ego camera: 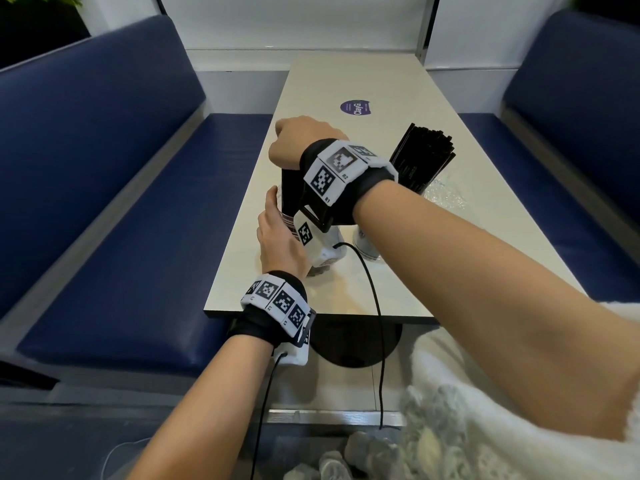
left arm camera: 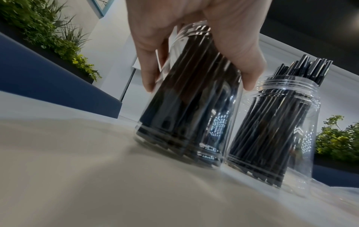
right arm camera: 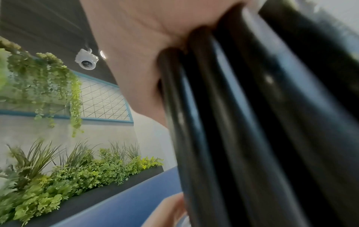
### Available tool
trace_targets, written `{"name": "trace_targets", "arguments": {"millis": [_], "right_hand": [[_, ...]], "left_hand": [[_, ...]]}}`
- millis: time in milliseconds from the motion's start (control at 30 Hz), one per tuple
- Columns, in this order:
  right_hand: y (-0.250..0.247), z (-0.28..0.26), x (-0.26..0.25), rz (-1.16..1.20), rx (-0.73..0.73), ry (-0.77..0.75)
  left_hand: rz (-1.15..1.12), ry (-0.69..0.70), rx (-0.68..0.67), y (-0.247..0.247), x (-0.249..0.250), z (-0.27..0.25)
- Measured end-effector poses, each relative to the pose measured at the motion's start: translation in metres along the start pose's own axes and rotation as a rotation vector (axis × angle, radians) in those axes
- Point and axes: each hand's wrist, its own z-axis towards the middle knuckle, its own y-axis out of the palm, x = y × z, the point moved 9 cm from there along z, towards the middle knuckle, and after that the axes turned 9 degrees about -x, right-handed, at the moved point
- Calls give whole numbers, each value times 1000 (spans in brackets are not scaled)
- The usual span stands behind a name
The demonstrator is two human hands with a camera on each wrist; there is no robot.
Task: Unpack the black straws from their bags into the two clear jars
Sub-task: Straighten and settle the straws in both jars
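Note:
My left hand (ego camera: 275, 220) grips the side of a clear jar (left arm camera: 186, 110) that stands on the pale table (ego camera: 346, 296); thumb and fingers wrap its upper wall. From above, my right hand (ego camera: 299, 140) holds a thick bundle of black straws (ego camera: 289, 188) whose lower ends are inside this jar. The right wrist view shows the same straws (right arm camera: 252, 122) close up against my palm. A second clear jar (left arm camera: 276, 130) stands just to the right, packed with black straws (ego camera: 426, 157) that stick out of its mouth.
Crumpled clear plastic (ego camera: 446, 197) lies on the table behind the second jar. A purple round sticker (ego camera: 355, 107) marks the table's far part. Blue benches (ego camera: 138, 220) flank the table on both sides. The table's near edge (ego camera: 311, 315) is close to my left wrist.

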Motion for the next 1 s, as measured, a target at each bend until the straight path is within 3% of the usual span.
{"name": "trace_targets", "arguments": {"millis": [133,233,433,667,767,867,1000], "right_hand": [[3,3,8,10,-34,25],[4,3,-1,-97,-14,-52],[13,4,-12,-324,-155,-148],[2,1,-11,-342,-20,-368],[4,1,-3,-426,-19,-377],[4,1,16,-407,-64,-216],[-1,1,11,-404,56,-231]], "left_hand": [[35,6,17,-1,3,-1],[0,-2,4,1,-1,-1],[-75,-9,-13,-1,6,-4],[-57,-4,-49,0,10,2],[-51,17,-66,2,15,5],[-64,6,-94,9,17,11],[-119,1,-89,14,19,15]]}}
